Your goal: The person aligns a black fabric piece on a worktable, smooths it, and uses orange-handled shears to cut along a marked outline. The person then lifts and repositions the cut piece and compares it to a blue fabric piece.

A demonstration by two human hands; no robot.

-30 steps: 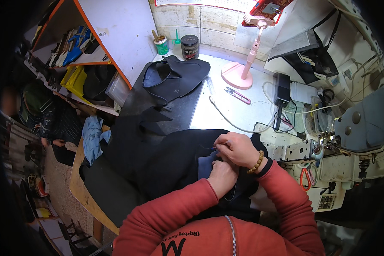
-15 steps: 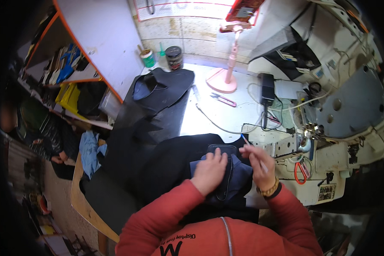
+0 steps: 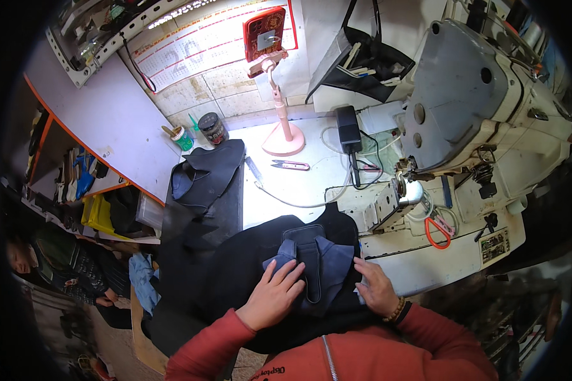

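A dark navy fabric piece point(image 3: 321, 257) with a sewn strap lies on black cloth point(image 3: 235, 273) at the front of the sewing table. My left hand point(image 3: 274, 293) rests flat on the left part of the navy piece, fingers spread. At the piece's right edge, my right hand point(image 3: 376, 289), with a beaded bracelet on the wrist, presses down on the cloth close to the sewing machine's bed point(image 3: 413, 241). Neither hand grips anything.
A white industrial sewing machine point(image 3: 483, 108) fills the right. A stack of black fabric pieces point(image 3: 203, 184) lies at left, thread snips point(image 3: 289, 166) and a pink phone stand point(image 3: 279, 133) behind. Red-handled scissors point(image 3: 437, 232) hang on the machine. Shelves point(image 3: 89, 184) stand at far left.
Both hands have dropped from pinching the navy piece to lying flat on it. The view has shifted left and forward, so the sewing machine now shows fully.
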